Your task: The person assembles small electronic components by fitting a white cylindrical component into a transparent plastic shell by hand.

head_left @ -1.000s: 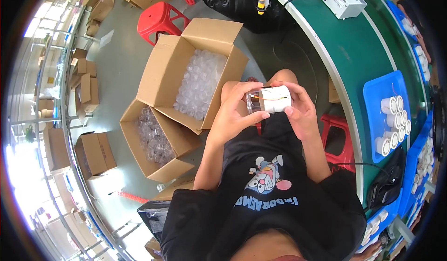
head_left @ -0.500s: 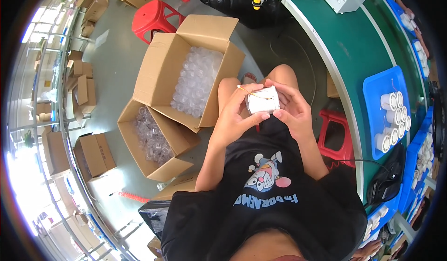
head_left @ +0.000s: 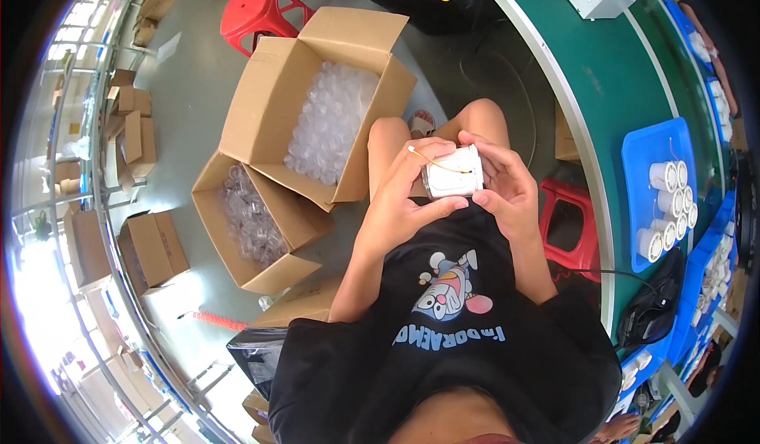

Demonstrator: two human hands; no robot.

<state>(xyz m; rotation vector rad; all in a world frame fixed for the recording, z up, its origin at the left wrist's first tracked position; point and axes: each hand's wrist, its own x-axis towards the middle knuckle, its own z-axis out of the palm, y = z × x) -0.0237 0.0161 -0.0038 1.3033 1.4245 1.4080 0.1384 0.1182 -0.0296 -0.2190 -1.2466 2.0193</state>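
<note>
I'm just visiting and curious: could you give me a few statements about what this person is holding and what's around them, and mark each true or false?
1. Both hands hold one small white cylinder. True: the left hand and right hand grip the white cylinder over the lap.
2. A thin orange wire lies on the cylinder. True: the orange wire crosses its top.
3. The big cardboard box is shut. False: the cardboard box is open, full of clear plastic pieces.
4. The blue tray is empty. False: the blue tray holds white cylinders.
5. The stool in the top left is green. False: the stool is red.
</note>
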